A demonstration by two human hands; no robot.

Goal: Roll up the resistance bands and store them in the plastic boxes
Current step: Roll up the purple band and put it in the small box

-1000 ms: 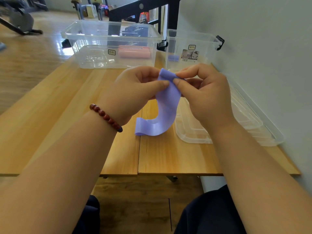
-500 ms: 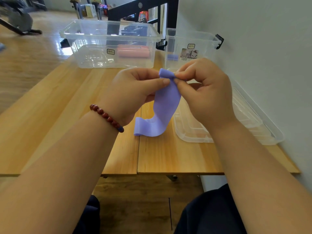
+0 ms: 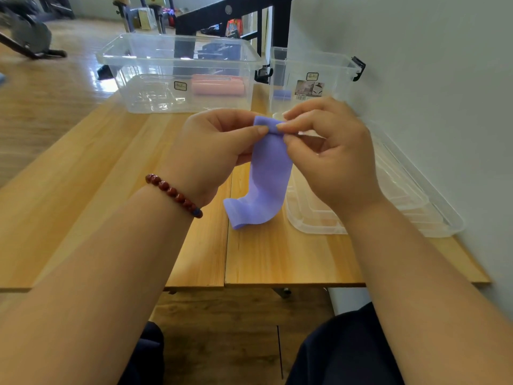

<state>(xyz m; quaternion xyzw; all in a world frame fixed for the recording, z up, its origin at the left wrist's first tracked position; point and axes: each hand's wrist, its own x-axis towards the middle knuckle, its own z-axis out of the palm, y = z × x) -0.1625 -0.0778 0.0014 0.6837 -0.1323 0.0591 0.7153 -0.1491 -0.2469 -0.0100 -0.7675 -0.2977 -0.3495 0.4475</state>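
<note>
The purple resistance band (image 3: 266, 184) hung between the two hands at the middle of the view. Its top edge was turned over into the first small fold, and its lower end curled onto the worktop (image 3: 111, 176) toward 7 o'clock. The left hand (image 3: 211, 151) pinched that fold between thumb and forefinger from 9 o'clock. The right hand (image 3: 333, 157) pinched it from 3 o'clock, fingers curled around the edge.

The roll looked barely begun. To do it well, the first turn probably needed to be tight and square to the band's long edges, with both thumbs advancing evenly. Otherwise the roll would likely cone to one side. Stretchy material tends to spring open, so a light constant pinch seemed wise. Letting the tail drag on the worktop should give helpful tension.

By count there was one loose band, and one purple roll (image 3: 282, 95) in the small plastic box (image 3: 327, 68) at 1 o'clock. The large plastic box (image 3: 138, 87) at 11 o'clock held pink rolls (image 3: 219, 86), though whether one or two I could not tell. That made two boxes. What appeared to be two nested clear lids (image 3: 410, 207) lay at 3 o'clock by the wall. One bead bracelet (image 3: 173, 194) circled the left wrist.
</note>
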